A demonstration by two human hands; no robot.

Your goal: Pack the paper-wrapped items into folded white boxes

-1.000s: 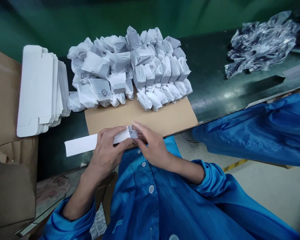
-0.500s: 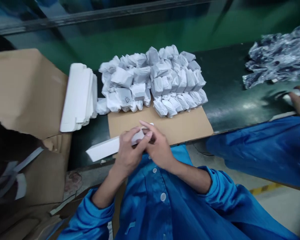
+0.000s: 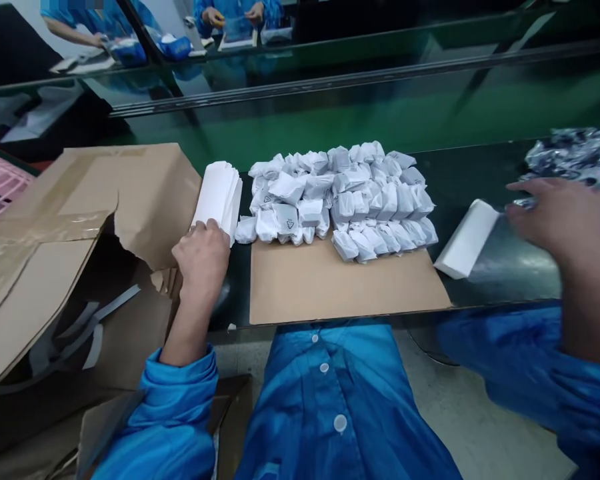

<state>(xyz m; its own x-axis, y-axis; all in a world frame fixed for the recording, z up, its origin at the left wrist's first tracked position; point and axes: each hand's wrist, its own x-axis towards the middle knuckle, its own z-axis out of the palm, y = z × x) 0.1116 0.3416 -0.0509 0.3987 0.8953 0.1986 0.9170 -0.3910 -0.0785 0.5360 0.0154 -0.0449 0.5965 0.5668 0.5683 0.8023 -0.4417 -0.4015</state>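
My left hand has reached left to a stack of flat white cartons on the dark belt, and its fingers are curled round the stack's near end. My right hand is out of view. A closed white box lies on the belt to the right of a brown cardboard sheet. A co-worker's hand comes in from the right, fingers pointing at that box and blurred by motion. A heap of small white wrapped packets sits at the sheet's far edge.
A torn brown cardboard box stands open at the left, beside a pink crate. Shiny clear bags lie at the far right of the belt. A co-worker's blue sleeve fills the lower right. Other people work beyond the belt.
Both my hands were on the white box in front of me. The box now lies to the right, my left hand has gone to the carton stack, and my right hand has left the view.
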